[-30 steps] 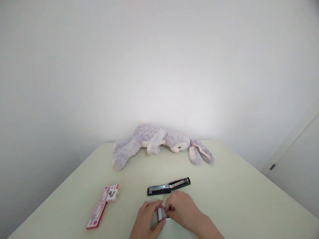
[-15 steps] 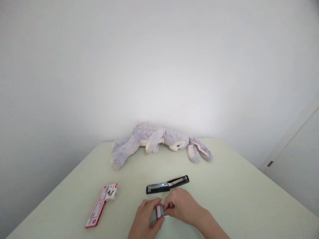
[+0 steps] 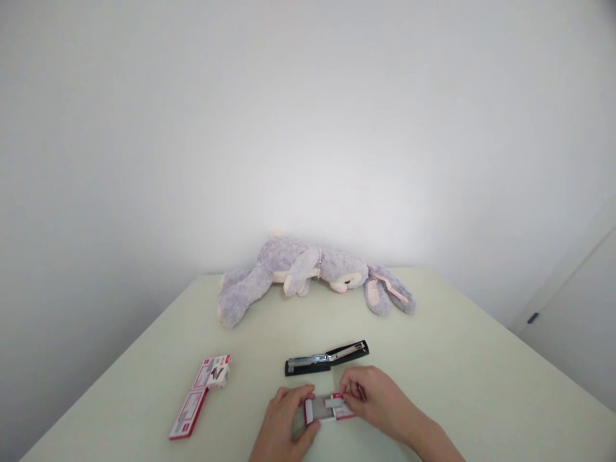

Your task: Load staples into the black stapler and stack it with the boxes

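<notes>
A small red-and-white staple box (image 3: 309, 412) lies on the table in front of me, its grey inside showing. My left hand (image 3: 287, 417) grips its left end, thumb at the near side and fingers at the far side. Over the box's right part, my right hand (image 3: 368, 398) pinches a short grey strip of staples (image 3: 332, 403) between thumb and fingertips. The strip's right end is hidden by the fingers. Just beyond both hands, a black stapler (image 3: 308, 366) lies opened out, its metal staple channel showing.
To the left lie a white box with a stapler picture (image 3: 220, 372) and a flat red-and-white box (image 3: 189, 414), touching. A grey plush rabbit (image 3: 289, 256) lies along the back of the pale table (image 3: 433, 366), against the wall.
My right hand has moved right, away from my left hand, uncovering more of the staple box. The grey strip now shows at its fingertips. My left hand stays on the box's left end.
</notes>
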`<state>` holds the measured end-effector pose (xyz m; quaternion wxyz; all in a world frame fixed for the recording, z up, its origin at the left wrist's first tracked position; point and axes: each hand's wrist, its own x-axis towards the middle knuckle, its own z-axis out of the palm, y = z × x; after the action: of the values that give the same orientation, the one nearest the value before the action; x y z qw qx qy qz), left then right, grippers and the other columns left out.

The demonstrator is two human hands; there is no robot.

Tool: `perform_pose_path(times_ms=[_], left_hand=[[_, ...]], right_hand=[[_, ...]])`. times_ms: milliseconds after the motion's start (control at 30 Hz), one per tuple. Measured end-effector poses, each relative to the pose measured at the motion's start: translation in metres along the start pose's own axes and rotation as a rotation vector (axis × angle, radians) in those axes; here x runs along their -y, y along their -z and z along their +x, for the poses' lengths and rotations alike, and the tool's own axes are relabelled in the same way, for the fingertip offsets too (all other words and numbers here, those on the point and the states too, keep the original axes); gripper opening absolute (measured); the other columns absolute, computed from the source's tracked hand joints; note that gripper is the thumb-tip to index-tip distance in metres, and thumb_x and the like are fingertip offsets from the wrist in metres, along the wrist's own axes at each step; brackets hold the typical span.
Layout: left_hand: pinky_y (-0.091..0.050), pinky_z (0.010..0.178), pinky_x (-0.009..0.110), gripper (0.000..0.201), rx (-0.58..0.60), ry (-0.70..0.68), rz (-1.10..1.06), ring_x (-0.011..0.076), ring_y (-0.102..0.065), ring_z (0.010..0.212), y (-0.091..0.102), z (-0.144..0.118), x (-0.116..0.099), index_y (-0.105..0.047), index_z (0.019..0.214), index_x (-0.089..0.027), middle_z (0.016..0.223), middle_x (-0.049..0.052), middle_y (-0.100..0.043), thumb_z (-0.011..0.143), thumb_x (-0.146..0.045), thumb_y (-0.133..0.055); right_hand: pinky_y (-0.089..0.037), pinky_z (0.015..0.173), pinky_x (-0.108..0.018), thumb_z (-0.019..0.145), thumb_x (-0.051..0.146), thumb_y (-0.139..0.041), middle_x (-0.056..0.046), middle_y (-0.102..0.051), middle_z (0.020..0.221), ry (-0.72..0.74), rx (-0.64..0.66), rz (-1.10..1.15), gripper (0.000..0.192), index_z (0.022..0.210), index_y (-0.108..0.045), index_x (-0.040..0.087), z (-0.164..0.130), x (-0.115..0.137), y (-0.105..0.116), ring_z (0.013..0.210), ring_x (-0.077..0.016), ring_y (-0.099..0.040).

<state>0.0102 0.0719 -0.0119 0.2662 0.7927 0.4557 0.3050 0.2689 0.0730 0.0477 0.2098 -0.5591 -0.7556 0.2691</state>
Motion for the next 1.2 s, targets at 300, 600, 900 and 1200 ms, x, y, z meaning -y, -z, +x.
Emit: perform_pose_path(times_ms=[300,600,900,1200], left_hand=[[-0.052,0.087,0.039,0.028,-0.107,0.134,0.112,0.0231,-0.067,0.093,0.003,-0.002,-0.002,-0.072,0.110,-0.029,0.101,0.004,-0.075,0.100,-0.043,-0.050],[-0.049,0.085,0.037,0.028,0.005,0.037,0.134,0.0237,-0.067,0.096,-0.008,0.006,-0.015,-0.071,0.117,-0.031,0.101,0.004,-0.074,0.091,-0.037,-0.064],[-0.045,0.092,0.038,0.033,0.127,0.068,0.107,0.0240,-0.062,0.100,0.009,0.005,-0.013,-0.070,0.114,-0.027,0.102,0.003,-0.069,0.082,-0.033,-0.074],[-0.044,0.088,0.037,0.030,0.122,0.055,0.110,0.0247,-0.062,0.099,0.007,0.009,-0.025,-0.072,0.107,-0.031,0.101,0.002,-0.067,0.078,-0.032,-0.077]], right_hand=[[-0.039,0.070,-0.022,0.074,0.021,-0.072,0.003,-0.065,0.088,-0.032,0.000,0.025,0.022,0.096,-0.074,0.027,-0.030,-0.013,0.008,0.079,-0.0149,-0.060],[-0.036,0.069,-0.022,0.070,0.019,-0.075,0.005,-0.064,0.084,-0.018,0.002,0.028,0.021,0.090,-0.074,0.026,-0.017,0.008,-0.013,0.075,-0.0135,-0.057],[-0.036,0.067,-0.022,0.073,0.019,-0.071,0.005,-0.062,0.082,-0.019,0.031,0.019,0.015,0.086,-0.074,0.027,-0.023,0.003,0.000,0.073,-0.0131,-0.057],[-0.029,0.056,-0.024,0.074,0.030,-0.069,0.008,-0.047,0.062,-0.235,0.002,0.360,0.021,0.092,-0.066,0.018,-0.022,-0.015,-0.028,0.059,-0.0119,-0.044]])
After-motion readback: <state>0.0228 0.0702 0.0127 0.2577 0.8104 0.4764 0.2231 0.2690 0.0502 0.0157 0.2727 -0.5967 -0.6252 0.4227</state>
